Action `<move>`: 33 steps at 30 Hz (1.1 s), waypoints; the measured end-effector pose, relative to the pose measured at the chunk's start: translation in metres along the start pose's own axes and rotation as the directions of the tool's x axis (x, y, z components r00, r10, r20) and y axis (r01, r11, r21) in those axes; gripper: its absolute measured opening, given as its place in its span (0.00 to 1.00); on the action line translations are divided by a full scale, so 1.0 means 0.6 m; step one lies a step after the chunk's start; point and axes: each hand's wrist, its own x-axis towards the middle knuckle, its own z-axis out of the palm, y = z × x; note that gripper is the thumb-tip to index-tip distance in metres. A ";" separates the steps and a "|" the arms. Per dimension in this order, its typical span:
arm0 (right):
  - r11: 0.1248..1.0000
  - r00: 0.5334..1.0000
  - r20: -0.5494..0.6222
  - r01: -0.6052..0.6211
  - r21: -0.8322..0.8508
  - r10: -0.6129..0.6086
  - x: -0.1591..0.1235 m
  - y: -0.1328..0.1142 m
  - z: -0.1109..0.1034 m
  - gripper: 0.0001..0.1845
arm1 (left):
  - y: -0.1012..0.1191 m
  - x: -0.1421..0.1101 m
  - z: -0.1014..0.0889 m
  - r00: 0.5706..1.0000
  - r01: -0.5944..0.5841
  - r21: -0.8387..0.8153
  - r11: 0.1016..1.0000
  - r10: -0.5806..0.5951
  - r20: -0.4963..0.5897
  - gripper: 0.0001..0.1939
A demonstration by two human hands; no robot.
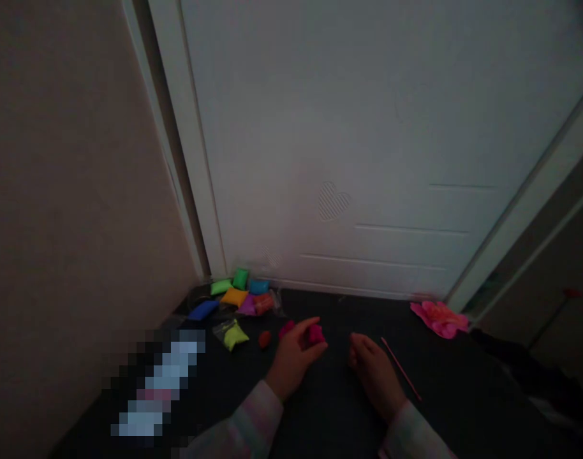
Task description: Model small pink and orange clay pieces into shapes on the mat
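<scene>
My left hand is curved around a magenta lump of modelling clay, which sits between its thumb and forefinger. A second magenta lump shows just behind that hand, partly covered by it. My right hand is apart from the left, its fingers curled in; whatever may be inside them is hidden. A small orange-red clay lump lies left of my left hand. Beside my right hand rests a thin pink stick.
Bags of coloured clay, among them blue, orange and yellow, lie on the dark table at left. A pink flower-shaped piece lies at right. A white panel stands behind; a blurred-out object is front left.
</scene>
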 end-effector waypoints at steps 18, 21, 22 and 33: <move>0.998 1.000 0.009 -0.007 -0.055 0.007 0.001 -0.003 0.002 0.15 | -0.017 -0.004 0.000 0.968 -0.209 0.496 0.843 0.252 -0.019 0.17; 0.998 1.000 0.010 0.004 -0.058 -0.004 0.001 0.003 -0.001 0.16 | -0.018 -0.004 0.003 0.969 -0.214 0.475 0.853 0.247 -0.006 0.16; 0.998 1.000 0.005 0.017 -0.067 -0.017 0.000 0.003 -0.001 0.16 | -0.018 -0.004 0.005 0.971 -0.214 0.458 0.863 0.240 0.002 0.16; 0.830 0.872 0.026 0.474 -0.295 -0.489 -0.075 -0.201 0.055 0.11 | 0.162 -0.032 0.003 0.852 -0.476 0.492 0.729 0.521 0.054 0.19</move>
